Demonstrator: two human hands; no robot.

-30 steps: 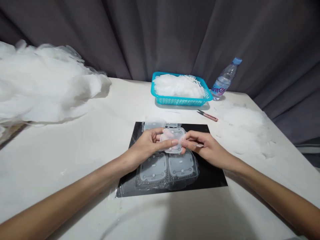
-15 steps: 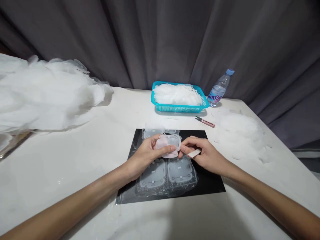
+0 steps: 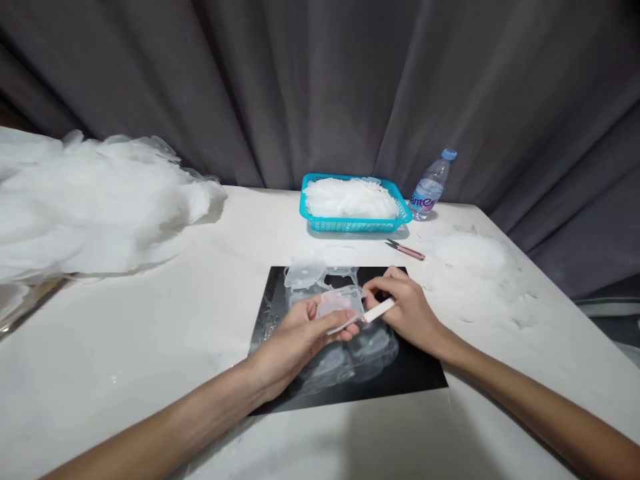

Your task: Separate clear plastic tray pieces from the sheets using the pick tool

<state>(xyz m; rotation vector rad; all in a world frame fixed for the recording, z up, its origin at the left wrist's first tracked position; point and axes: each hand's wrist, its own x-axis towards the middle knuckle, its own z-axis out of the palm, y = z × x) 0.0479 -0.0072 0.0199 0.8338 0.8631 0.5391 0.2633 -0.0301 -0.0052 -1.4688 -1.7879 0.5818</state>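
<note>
- Gripping a thin translucent piece point(image 3: 340, 303) with the left hand point(image 3: 303, 333), above the black sheet point(image 3: 417, 367) on the surface point(image 3: 125, 360).
- Holding a white strip point(image 3: 380, 310) with the right hand point(image 3: 400, 303), fingers closed, just beside the piece's edge; cannot tell whether touching.
- Could crease or tear at the thin edge if pulled too hard.
- Could slip from the left hand through slack thumb pressure.

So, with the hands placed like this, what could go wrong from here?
The thin translucent piece might crease or slip, as the left hand pinches it between thumb and fingers. The white strip in the right hand ends close to the left fingertips; if that end is sharp, which I can't tell, it could nick them. The pink-handled thread snips lie with blades apart, so a careless reach might catch them.
</note>
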